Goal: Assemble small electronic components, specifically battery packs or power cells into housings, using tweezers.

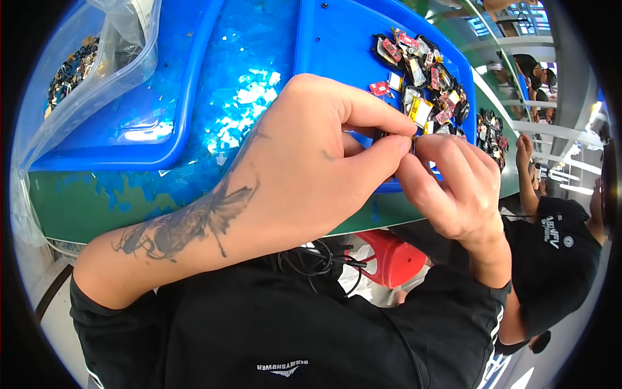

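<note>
Above the near side of the blue tray [343, 55], the left hand [327, 155] pinches a small dark piece [380, 135] between its fingers. The right hand [453, 185] meets it; its grip I cannot tell. The piece is mostly covered, its long axis unclear. Farther inside the tray lies a heap of parts [416, 72].

From my station, the left tray [179, 139] and right tray [302, 39] read as smooth, glossy plastic; the heaped parts [416, 72] mix foil-like sheen with hard plastic. I see shiny, film-like flakes [253, 94] on a smooth counter [71, 211], matt cloth on the shirt [278, 330], glossy plastic on the stool [398, 259].
</note>
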The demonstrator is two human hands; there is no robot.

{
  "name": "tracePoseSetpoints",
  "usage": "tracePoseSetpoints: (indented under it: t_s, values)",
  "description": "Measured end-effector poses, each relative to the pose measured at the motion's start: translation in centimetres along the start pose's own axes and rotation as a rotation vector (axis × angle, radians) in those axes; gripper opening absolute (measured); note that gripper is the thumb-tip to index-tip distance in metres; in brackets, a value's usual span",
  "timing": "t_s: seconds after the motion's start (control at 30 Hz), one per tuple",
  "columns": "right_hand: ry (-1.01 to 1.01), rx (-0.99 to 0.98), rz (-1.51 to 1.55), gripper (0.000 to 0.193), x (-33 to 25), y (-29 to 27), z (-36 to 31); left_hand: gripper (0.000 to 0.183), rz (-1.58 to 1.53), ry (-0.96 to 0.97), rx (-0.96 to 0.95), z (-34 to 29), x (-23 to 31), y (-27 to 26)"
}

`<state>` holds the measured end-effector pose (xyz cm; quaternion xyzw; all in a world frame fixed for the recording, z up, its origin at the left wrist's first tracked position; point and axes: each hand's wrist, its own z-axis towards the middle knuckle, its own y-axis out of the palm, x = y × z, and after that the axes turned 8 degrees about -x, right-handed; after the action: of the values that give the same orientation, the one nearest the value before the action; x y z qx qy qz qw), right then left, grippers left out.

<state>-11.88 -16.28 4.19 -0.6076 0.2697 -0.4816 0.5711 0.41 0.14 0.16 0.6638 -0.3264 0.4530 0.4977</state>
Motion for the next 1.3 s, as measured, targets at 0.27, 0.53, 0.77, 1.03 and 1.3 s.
tracePoseSetpoints:
  t_s: [0.27, 0.53, 0.77, 1.03, 1.3]
  values:
    - [0.036, -0.004, 0.018, 0.02, -0.6, -0.8, 0.2, 0.022, -0.003, 0.073, 0.002, -0.1, -0.4, 0.1]
    - [0.73, 0.258, 1.028, 0.023, -2.7, -1.3, -1.9, 0.022, -0.061, 0.048, -0.01, -0.6, 0.3, 0.2]
    - [0.887, 0.257, 1.422, 0.031, -3.9, 0.3, -1.0, 0.022, -0.051, 0.161, 0.009, -0.6, -0.9, 0.9]
    - [0.898, 0.361, 1.372, 0.029, -3.3, 1.4, -0.5, 0.026, 0.37, 0.244, -0.059, -0.3, -0.4, 0.6]
    - [0.911, 0.354, 1.45, 0.026, -2.3, 1.0, 0.3, 0.049, 0.391, 0.48, -0.075, -0.1, -1.0, 0.5]
